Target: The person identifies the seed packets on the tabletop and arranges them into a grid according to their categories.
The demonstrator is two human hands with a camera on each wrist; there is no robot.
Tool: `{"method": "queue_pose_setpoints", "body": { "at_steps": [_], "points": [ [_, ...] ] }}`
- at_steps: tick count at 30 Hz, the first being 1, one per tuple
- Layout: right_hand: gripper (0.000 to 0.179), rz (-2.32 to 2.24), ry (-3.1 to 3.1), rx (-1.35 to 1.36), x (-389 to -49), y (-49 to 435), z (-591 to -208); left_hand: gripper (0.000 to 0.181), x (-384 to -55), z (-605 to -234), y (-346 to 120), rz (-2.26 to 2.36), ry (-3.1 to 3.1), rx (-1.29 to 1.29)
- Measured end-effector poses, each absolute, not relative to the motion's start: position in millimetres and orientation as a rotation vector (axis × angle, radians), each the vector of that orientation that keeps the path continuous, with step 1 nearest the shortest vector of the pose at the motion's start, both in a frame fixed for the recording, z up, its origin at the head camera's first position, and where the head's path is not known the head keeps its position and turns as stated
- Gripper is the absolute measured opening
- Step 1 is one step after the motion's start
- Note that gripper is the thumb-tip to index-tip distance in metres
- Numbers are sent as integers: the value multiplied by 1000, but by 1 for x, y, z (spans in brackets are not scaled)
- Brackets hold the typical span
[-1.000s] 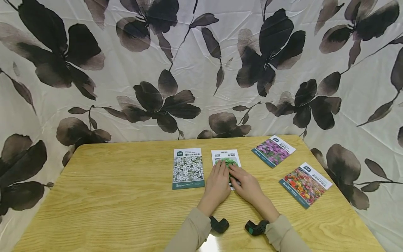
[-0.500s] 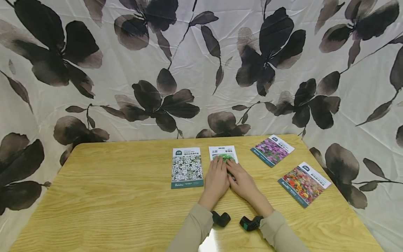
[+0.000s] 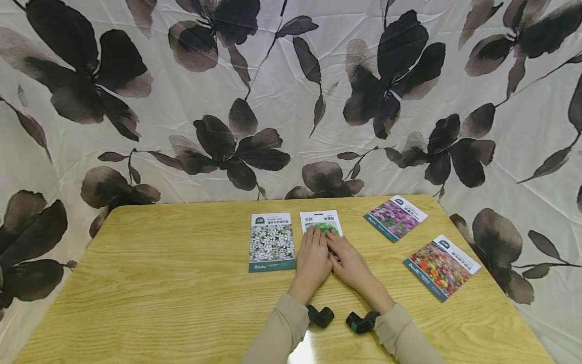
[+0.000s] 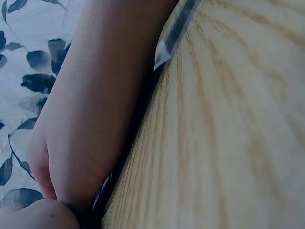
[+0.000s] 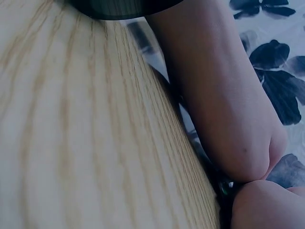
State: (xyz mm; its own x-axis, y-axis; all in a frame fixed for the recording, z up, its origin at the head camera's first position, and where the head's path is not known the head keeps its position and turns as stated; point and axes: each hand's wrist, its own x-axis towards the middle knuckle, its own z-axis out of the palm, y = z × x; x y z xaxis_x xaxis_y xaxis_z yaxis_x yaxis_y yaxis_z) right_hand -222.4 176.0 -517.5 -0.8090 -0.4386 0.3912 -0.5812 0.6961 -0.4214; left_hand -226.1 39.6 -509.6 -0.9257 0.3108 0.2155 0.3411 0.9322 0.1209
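Observation:
A seed packet with green leaves on it [image 3: 320, 218] lies flat on the wooden table, its lower part covered by both hands. My left hand [image 3: 313, 257] rests on its left side, fingers extended and pointing away. From the right, my right hand [image 3: 350, 262] lies across the packet's other side, with its fingertips close to those of the left. In the left wrist view the left hand [image 4: 90, 114] stays low over the wood; the right wrist view has the right hand [image 5: 219, 95] likewise low. Just left is a white-flower seed packet [image 3: 272, 243].
A purple-flower packet [image 3: 395, 218] lies tilted at the back right. Nearer the right edge is a packet with red and orange flowers [image 3: 442, 268], also tilted. Behind the table [image 3: 159, 268] hangs a floral cloth [image 3: 291, 101].
The green-leaf packet has slid a little away and left, closer to the white-flower packet. Both hands stay on it, lower on its face. Over the last half second they hardly move.

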Motion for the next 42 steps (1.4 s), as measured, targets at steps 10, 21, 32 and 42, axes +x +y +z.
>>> {"method": "queue_pose_setpoints", "body": {
  "at_steps": [10,21,32,42],
  "points": [
    [46,776,-2633,829,-221,178,-521,51,-226,-515,42,-176,-2864,-483],
    [48,772,-2595,842,-221,180,-525,49,-221,-514,43,-207,-2821,-487],
    [45,838,-2580,801,-218,184,-527,47,-204,-518,45,-198,-2648,-584],
    [35,862,-2462,802,-214,186,-527,51,-171,-521,38,-58,-2677,-641]
  ]
}}
